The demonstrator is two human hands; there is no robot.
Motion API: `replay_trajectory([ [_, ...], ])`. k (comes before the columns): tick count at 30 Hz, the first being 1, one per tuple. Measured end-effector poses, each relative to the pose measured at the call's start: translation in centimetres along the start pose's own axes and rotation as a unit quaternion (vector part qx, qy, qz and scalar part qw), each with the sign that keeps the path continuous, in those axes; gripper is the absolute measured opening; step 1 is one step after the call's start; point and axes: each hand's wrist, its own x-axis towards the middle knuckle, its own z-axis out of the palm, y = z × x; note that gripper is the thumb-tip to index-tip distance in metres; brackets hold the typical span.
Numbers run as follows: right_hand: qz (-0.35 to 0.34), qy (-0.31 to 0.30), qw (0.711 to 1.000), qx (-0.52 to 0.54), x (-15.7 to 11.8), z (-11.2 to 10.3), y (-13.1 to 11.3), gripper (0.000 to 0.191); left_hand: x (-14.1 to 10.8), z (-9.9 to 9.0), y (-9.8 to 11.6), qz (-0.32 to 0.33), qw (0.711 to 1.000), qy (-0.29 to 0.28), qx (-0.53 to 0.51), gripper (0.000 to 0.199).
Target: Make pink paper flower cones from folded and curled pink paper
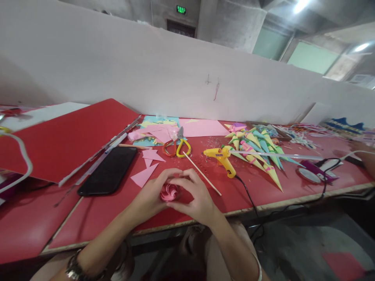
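A pink rolled paper rose (169, 192) is held between my two hands near the table's front edge, its spiral facing up. My left hand (150, 195) curls round its left side. From the right, my right hand (195, 197) touches it with bent fingers. Pink paper pieces (145, 175) lie just beyond my left hand. Scissors (178, 145) with one red and one yellow handle rest behind the hands. A thin wooden stick (202, 174) lies to their right, beside a yellow glue gun (221, 158) with a clear glue stick in it.
A black phone (108, 171) and a large red board (73, 134) are on the left. Colourful paper cones (260, 146) are piled at the right, near a purple box (319, 171) and cables. Another person's hand (365, 158) shows at the far right.
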Motion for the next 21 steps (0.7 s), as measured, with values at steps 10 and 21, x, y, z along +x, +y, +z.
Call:
replay_trajectory([
  [10,0.038,-0.007,0.999,0.029,0.14,0.07,-0.14,0.025,-0.09,0.39,-0.22,-0.014,0.999,-0.051,0.006,0.061],
  [21,0.056,-0.016,0.998,0.028,0.12,0.29,-0.28,0.031,-0.14,0.32,-0.46,-0.025,0.998,-0.055,0.028,0.064],
])
